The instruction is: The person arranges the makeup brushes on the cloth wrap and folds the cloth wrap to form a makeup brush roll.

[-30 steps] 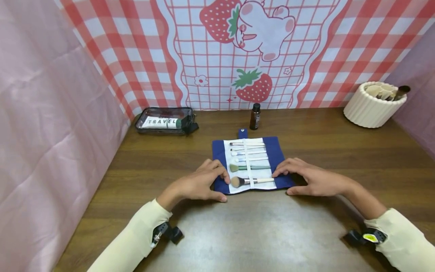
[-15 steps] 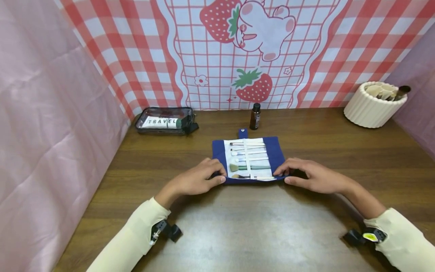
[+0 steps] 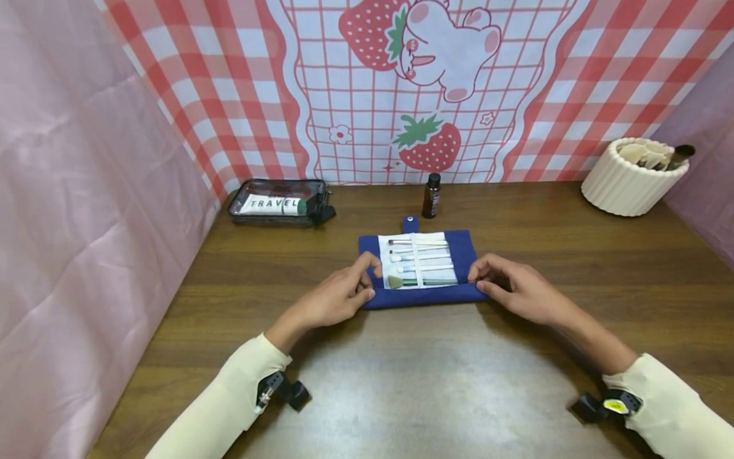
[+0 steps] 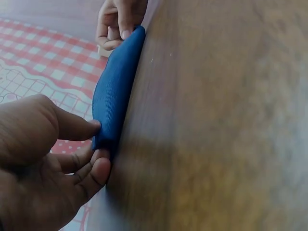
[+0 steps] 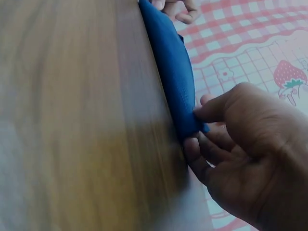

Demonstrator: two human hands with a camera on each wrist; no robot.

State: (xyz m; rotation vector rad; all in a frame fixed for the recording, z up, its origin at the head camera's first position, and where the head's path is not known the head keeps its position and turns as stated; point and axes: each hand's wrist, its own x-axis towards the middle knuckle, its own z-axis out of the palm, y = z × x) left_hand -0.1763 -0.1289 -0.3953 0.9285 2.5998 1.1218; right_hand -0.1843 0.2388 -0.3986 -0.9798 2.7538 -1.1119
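A blue fabric brush roll (image 3: 462,255) with a white lining lies on the wooden table, its near edge folded over into a blue band. Several makeup brushes (image 3: 424,258) lie across the lining under a white elastic strap; the brush nearest the person is hidden inside the fold. My left hand (image 3: 343,294) pinches the left end of the fold between thumb and fingers. At the other end, my right hand (image 3: 510,284) pinches the fold the same way. Both wrist views show the rolled edge (image 4: 115,91) caught between thumb and curled fingers. A snap tab (image 3: 410,224) sticks out from the far edge.
Behind the roll stands a small dark bottle (image 3: 431,196). A clear travel pouch (image 3: 278,203) with a tube inside lies at the back left. At the back right is a ribbed cream holder (image 3: 631,178) with brushes. Curtains bound the table.
Both hands have lifted the roll's near edge and turned it away from the person, covering the large nearest brush. The fingers have moved slightly farther up the roll.
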